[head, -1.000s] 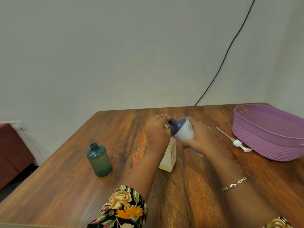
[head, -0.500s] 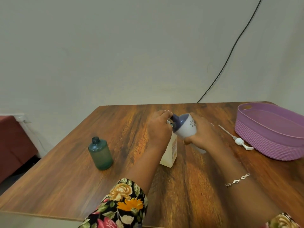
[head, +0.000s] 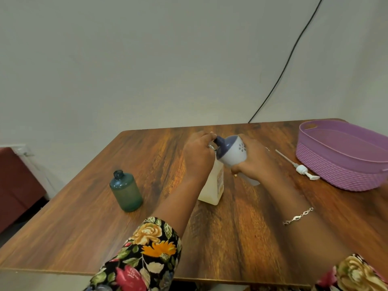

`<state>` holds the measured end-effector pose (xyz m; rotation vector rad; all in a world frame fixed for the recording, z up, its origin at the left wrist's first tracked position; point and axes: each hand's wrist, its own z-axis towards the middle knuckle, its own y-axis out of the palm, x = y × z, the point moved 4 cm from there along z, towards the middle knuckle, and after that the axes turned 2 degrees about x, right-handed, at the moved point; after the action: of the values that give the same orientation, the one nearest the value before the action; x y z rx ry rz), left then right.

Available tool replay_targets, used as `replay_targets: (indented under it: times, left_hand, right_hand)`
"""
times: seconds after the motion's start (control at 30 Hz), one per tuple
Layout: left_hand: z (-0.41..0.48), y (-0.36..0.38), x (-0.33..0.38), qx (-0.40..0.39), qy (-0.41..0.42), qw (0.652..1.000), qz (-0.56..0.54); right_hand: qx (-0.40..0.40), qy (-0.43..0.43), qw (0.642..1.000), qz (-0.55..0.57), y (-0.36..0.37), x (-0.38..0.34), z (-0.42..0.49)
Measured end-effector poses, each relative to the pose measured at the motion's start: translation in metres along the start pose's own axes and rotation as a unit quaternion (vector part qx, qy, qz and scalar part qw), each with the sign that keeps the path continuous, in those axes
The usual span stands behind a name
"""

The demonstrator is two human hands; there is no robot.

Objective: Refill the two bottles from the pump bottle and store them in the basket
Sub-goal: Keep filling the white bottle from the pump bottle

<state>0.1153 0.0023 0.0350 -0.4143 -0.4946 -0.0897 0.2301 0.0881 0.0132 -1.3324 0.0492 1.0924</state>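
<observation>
- Two sets of fingers are meeting above the middle of a wooden table (head: 105, 227). The left fingertips (head: 211, 136) are curling and bunching together right at the navy tip of a white bottle.
- The left hand (head: 198, 156) is covering the top of the cream pump bottle (head: 212, 190), which is standing upright on the table. I cannot tell whether its fingers are pinching the navy tip or the pump bottle's neck.
- The right hand (head: 255, 164) is wrapping curled fingers around the body of the white bottle (head: 236, 153). It is holding the bottle off the table, tilted, with the navy top pointing left toward the other hand and sitting over the pump bottle.
- A silver bracelet (head: 298, 216) is lying across the right forearm, and floral sleeves (head: 151, 248) are covering both arms nearer the camera.
- A green bottle (head: 126, 191) is standing upright with its mouth uncapped, well apart from the hands, to the left of the left arm.
- A white pump head (head: 302, 170) with its long thin tube is lying flat on the table between the right hand and the basket, just beside the basket's wall.
- A purple basket (head: 336, 173) is sitting at the table's right edge, partly cut off by the frame.
- A black cable (head: 289, 59) is running down the pale wall to the table's far edge.
</observation>
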Motion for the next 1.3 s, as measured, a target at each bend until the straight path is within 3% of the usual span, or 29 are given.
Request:
replay_targets:
  times: [0.27,0.53,0.87,1.3]
  left_hand:
    - [-0.009,0.003,-0.008,0.024,-0.029,0.998,-0.042]
    - [0.000,-0.001,0.000,-0.001,-0.006,1.000,-0.026]
    - [-0.017,0.002,-0.007,0.015,0.010,1.000,-0.014]
    - [-0.012,0.005,-0.006,0.031,-0.006,0.999,-0.031]
  right_hand:
    - [0.000,0.011,1.000,-0.010,0.005,0.001,-0.001]
    - [-0.011,0.012,1.000,0.024,0.001,0.000,0.002]
    - [-0.001,0.004,1.000,-0.028,0.000,0.002,-0.002]
    - [-0.008,0.010,1.000,-0.017,0.001,-0.001,-0.007]
